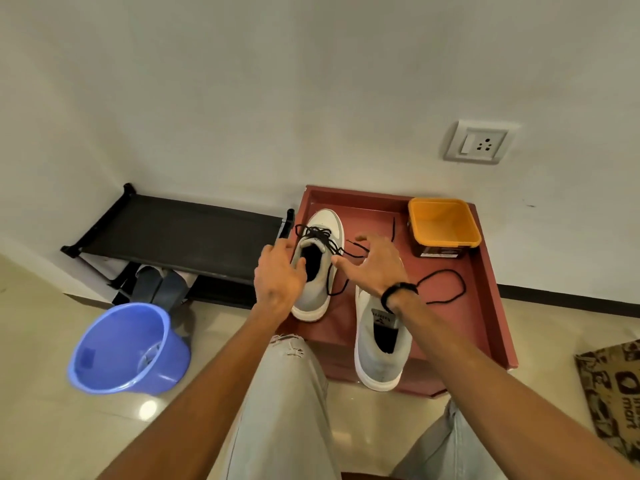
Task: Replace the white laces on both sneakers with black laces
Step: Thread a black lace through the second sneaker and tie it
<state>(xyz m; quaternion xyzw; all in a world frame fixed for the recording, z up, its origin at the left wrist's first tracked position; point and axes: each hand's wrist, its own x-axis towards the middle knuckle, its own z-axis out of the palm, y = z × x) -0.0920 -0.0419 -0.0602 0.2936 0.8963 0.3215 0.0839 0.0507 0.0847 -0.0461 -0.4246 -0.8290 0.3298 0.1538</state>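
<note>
A black shoe rack [180,233] stands against the wall, its lower shelf mostly hidden, with dark footwear there hard to make out. Beside it the red surface [485,306] carries both sneakers. A blue bucket [124,348] sits on the floor, a patterned mat [613,393] is cut off at the right edge. The far sneaker [320,268] already wears a black lace [318,233]; the left hand [277,278] holds its collar, thumb hooked inside, other fingers hidden behind. The near sneaker [379,341] has its front covered by the right hand [375,265], fingers spread above the surface, gripping nothing. An orange tub [443,223] stands at the back. A loose black lace [446,285] lies curled just right of the wrist
</note>
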